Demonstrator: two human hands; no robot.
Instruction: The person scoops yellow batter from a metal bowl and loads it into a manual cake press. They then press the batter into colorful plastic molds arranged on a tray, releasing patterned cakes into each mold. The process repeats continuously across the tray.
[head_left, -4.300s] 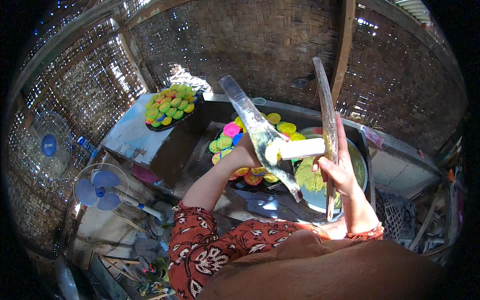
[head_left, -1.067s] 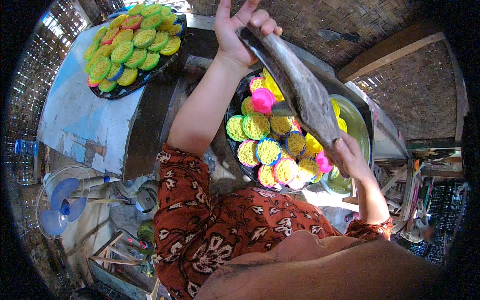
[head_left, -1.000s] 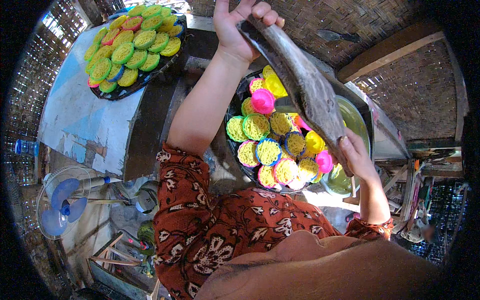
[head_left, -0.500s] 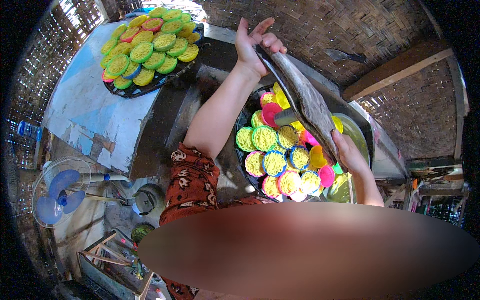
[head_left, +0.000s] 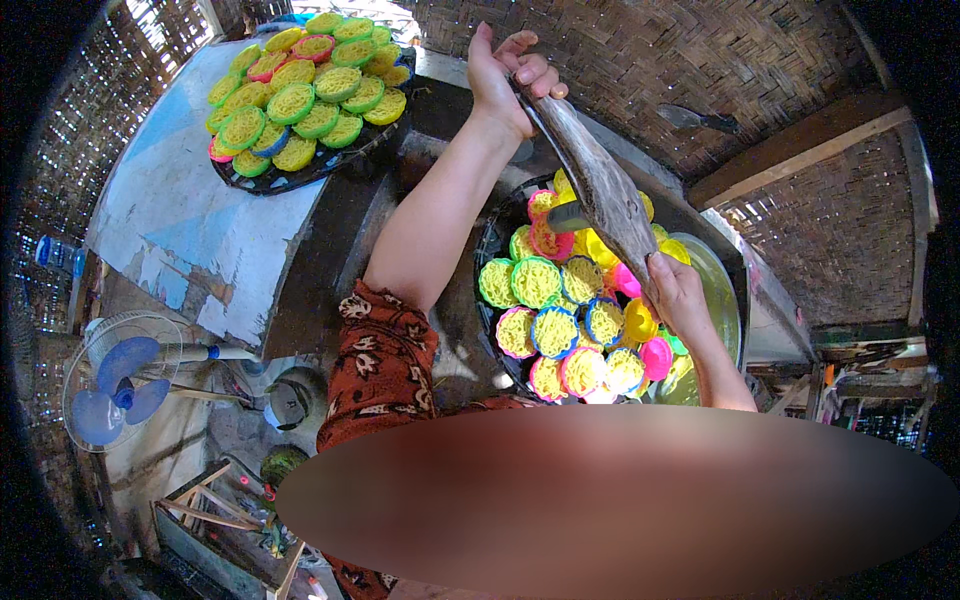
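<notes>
Woven bamboo walling (head_left: 640, 60) filled the background above the work area, with a brown timber beam (head_left: 800, 150) slanting across it at the right. Below it stood the bench (head_left: 190, 230), its top painted pale blue and white and badly worn, with a dark, bare patch beside the person's left forearm. On the far left part of the bench sat a dark round tray (head_left: 300, 170) heaped with small round moulds of green, yellow and pink plastic, each packed with yellow noodle-like strands (head_left: 300, 100). A second dark round tray (head_left: 492, 250) lay nearer the body, between the two arms, loaded with more such moulds rimmed in green, blue, pink and yellow (head_left: 560, 320). Just right of it, a pale green round basin (head_left: 722, 300) showed behind the right wrist. Down on the floor at the lower left stood a blue-bladed electric fan (head_left: 120, 380) in a wire cage.

Across the second tray, raised above the moulds, ran a long grey, flat strip, weathered and slightly curved (head_left: 600, 190); its material could not be told. The left hand (head_left: 505, 80) was stretched up and away, its fingers closed around the far end of the strip. The right hand (head_left: 675, 295) gripped the near end, close over the right edge of the tray. Both forearms were bare; a rust-red patterned sleeve (head_left: 385, 360) covered the left upper arm.
</notes>
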